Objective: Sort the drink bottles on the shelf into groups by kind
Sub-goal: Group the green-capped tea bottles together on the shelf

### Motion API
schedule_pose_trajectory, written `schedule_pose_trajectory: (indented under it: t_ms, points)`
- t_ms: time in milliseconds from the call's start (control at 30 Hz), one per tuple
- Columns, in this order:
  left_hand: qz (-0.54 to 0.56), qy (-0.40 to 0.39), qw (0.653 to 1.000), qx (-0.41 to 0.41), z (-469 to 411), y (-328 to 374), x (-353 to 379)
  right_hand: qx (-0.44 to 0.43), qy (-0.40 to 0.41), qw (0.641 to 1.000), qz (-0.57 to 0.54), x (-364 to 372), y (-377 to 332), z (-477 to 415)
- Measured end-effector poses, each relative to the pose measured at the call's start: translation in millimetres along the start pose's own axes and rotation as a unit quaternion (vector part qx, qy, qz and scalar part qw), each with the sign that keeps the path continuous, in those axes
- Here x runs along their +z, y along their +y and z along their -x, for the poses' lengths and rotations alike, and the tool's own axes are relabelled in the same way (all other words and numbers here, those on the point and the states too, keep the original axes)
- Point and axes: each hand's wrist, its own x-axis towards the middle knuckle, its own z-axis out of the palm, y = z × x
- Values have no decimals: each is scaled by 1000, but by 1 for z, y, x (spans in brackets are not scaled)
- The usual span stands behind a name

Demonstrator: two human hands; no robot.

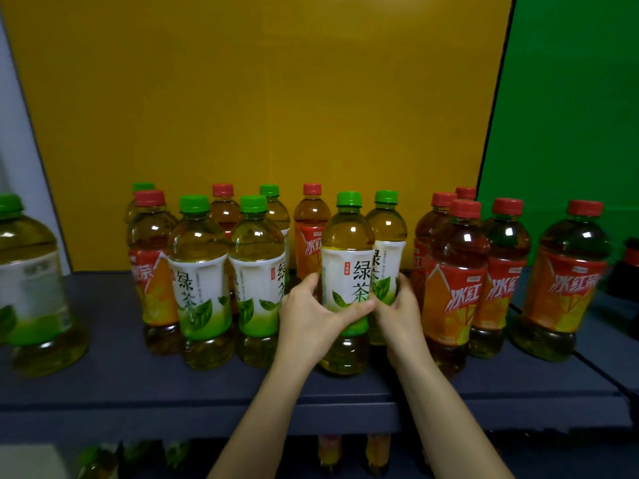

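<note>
Reaching forward | left hand (311,314) wraps green tea bottle (346,271) | right hand (397,312) grips neighbouring green bottle (387,236)

Green-capped bottle (347,271) label reads 绿茶; red-capped bottle (453,288) label reads 冰红.

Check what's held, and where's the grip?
Left hand wraps the front green tea bottle at its lower label; right hand grips the one behind likewise.
</note>
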Motion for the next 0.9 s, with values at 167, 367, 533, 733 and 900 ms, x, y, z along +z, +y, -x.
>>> schedule_pose_trajectory:
  t_ms: [167, 367, 533, 733, 900]
  points:
    - [18, -14, 1000, 0, 26, 11, -11, -15, -47, 999, -11, -4, -2, 17]
    - [44, 7, 999, -4, 54, 28, -31, -60, -96, 993, -23, -9, -9, 39]
    - [50, 62, 997, -20, 83, 37, -66, -72, -127, 988, -41, -3, -16, 63]
    - [10, 165, 986, -27, 108, 31, -126, -74, -166, 982, -47, 26, -23, 91]
    - [-8, 248, 969, -15, 119, 14, -188, -77, -201, 975, -45, 68, -27, 111]
